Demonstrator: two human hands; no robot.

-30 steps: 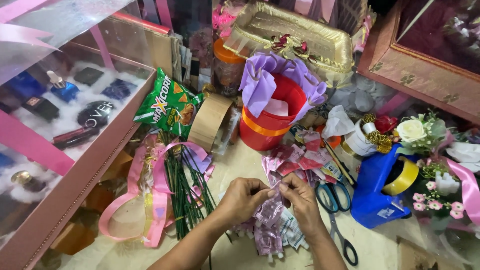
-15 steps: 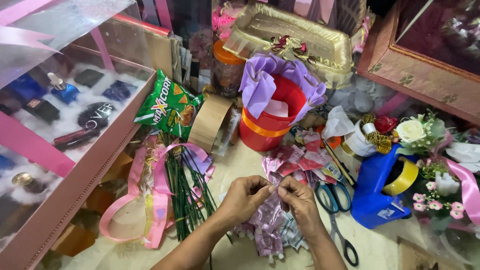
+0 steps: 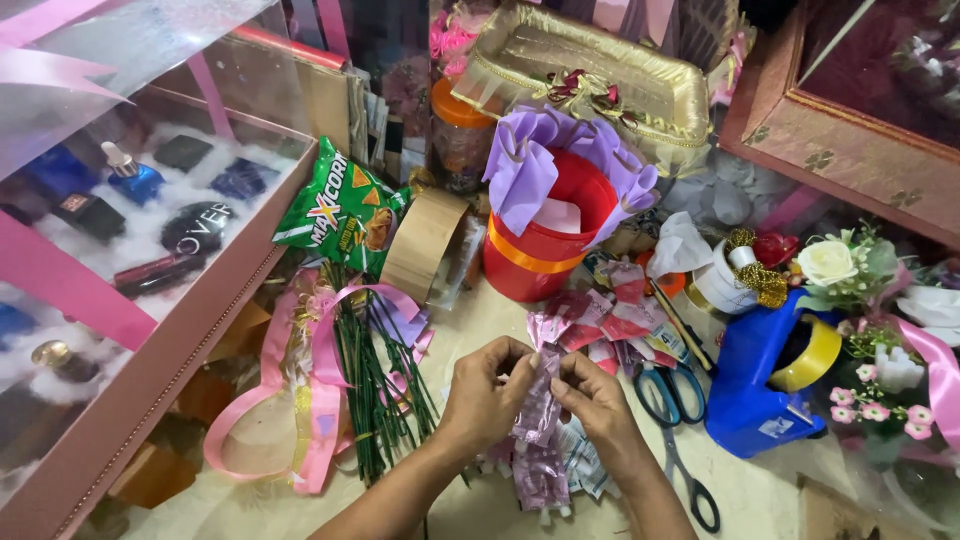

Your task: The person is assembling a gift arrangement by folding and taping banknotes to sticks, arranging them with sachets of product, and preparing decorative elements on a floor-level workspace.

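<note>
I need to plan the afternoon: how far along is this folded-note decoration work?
Done, it seems: a few pink folded pieces lie piled by the red bucket. In hand: the left hand and right hand pinch a folded pinkish note. Left: more notes lie beneath the hands; green stems and pink ribbon lie unused.

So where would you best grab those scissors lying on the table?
Probably by the blue handle loops of the scissors, coming from above. They lie flat beside the right hand, loops uppermost in the picture and open, blades pointing toward the person.
</note>
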